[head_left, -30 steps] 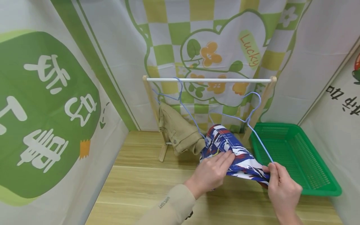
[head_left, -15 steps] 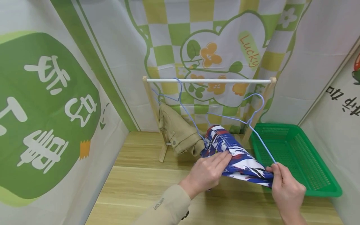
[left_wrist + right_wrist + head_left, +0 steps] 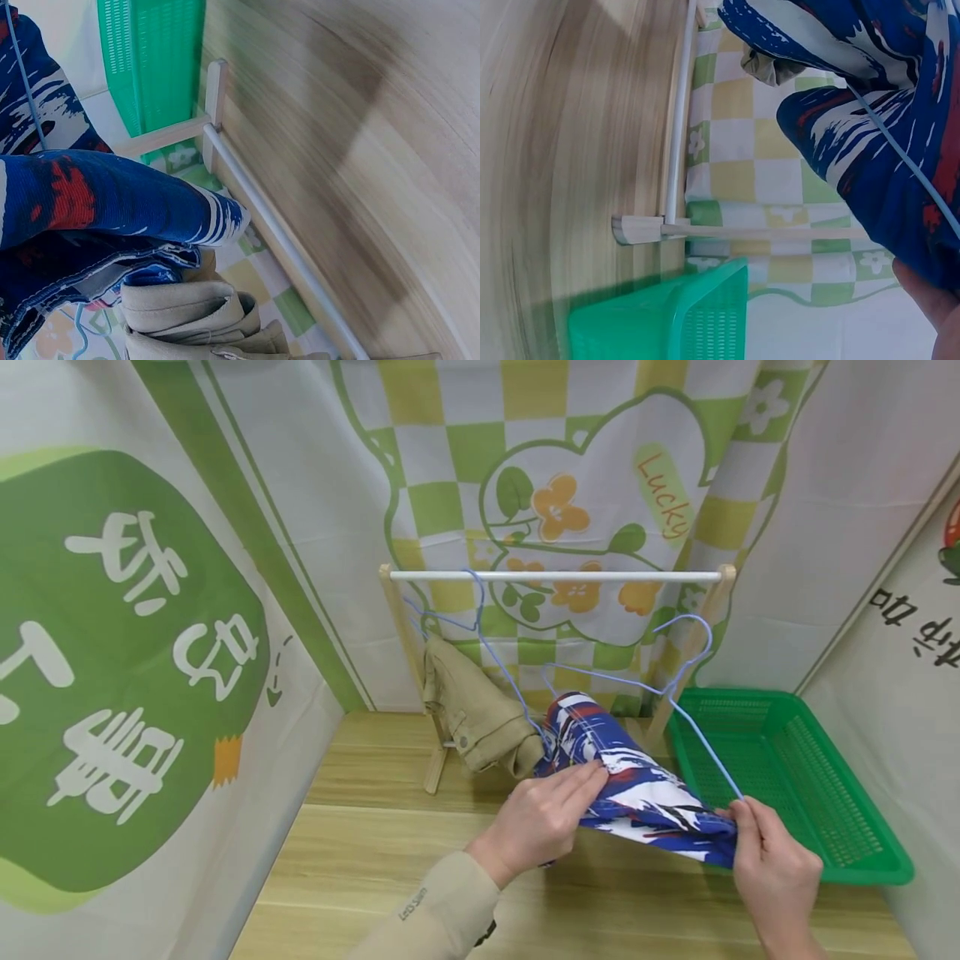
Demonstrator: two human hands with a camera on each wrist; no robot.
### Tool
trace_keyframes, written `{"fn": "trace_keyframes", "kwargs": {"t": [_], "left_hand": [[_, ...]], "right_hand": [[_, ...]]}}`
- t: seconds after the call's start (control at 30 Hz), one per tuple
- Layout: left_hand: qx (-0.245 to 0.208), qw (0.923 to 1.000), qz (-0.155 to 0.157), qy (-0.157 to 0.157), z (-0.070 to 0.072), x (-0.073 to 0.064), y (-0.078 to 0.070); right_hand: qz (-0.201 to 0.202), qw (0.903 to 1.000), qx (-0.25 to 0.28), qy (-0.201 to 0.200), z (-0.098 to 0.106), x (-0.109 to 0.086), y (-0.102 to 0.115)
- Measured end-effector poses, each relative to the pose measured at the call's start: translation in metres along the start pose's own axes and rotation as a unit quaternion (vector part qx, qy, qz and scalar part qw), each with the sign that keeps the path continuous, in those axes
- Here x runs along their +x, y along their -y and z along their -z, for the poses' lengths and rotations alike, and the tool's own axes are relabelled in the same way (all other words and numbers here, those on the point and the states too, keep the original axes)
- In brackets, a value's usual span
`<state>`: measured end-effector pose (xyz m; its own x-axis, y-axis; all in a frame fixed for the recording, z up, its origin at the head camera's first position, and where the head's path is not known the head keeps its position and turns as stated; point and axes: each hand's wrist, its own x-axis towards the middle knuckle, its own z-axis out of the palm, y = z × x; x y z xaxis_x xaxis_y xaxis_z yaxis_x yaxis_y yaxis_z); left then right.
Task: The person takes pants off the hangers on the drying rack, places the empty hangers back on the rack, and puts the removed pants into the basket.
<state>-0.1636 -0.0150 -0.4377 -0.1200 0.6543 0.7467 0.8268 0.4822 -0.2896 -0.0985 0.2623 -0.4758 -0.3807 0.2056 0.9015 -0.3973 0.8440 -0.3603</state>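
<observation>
In the head view a pair of blue, white and red patterned pants (image 3: pixel 637 785) is draped over a blue hanger (image 3: pixel 705 739), whose hook is free of the rail. My right hand (image 3: pixel 780 864) pinches the hanger's lower right corner together with the cloth. The left hand (image 3: pixel 536 814) holds the pants at their left part, fingers stretched along the top and thumb hidden. Close up in the left wrist view, the pants (image 3: pixel 112 195) show a stitched hem. The right wrist view catches part of my right hand (image 3: pixel 930 300) below the cloth.
Khaki pants (image 3: pixel 483 710) hang from another blue hanger (image 3: pixel 498 656) at the left of a wooden rack with a white rail (image 3: pixel 585 576). A green basket (image 3: pixel 855 793) stands right of the rack on the wooden table (image 3: pixel 360 843). Printed cloth walls surround it.
My right hand has shifted slightly right and down, carrying the hanger corner and its hook along. The left hand has drawn a little to the left, and the cloth between the hands is stretched wider.
</observation>
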Motion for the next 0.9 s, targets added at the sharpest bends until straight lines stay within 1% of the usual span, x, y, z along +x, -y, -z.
{"fn": "trace_keyframes", "kwargs": {"t": [0.1,0.23,0.37,0.43,0.5,0.63,0.73,0.9], "left_hand": [[-0.005,1.0,-0.001,-0.001,0.001,-0.001,0.001],[-0.008,1.0,-0.005,-0.003,0.002,-0.003,0.004],[-0.008,0.9999,-0.008,-0.002,0.004,-0.005,0.007],[-0.008,0.9999,-0.011,-0.001,0.004,-0.007,0.009],[-0.005,0.9998,-0.017,-0.002,0.005,-0.009,0.01],[0.006,0.9995,-0.03,-0.002,0.006,-0.013,0.013],[0.014,0.9993,-0.036,-0.001,0.006,-0.015,0.014],[0.019,0.9989,-0.043,-0.002,0.009,-0.017,0.016]], "right_hand": [[-0.006,0.9999,0.009,0.005,0.002,-0.002,-0.001],[-0.02,0.999,0.029,0.026,0.004,-0.004,-0.004],[-0.034,0.9953,0.052,0.074,0.01,-0.003,-0.006],[-0.043,0.9915,0.069,0.102,0.013,-0.002,-0.007],[-0.062,0.9857,0.087,0.13,0.015,0.0,-0.007],[-0.096,0.9749,0.107,0.17,0.018,0.0,-0.007],[-0.096,0.9727,0.116,0.177,0.018,-0.001,-0.008],[-0.088,0.9742,0.115,0.173,0.018,-0.002,-0.012]]}}
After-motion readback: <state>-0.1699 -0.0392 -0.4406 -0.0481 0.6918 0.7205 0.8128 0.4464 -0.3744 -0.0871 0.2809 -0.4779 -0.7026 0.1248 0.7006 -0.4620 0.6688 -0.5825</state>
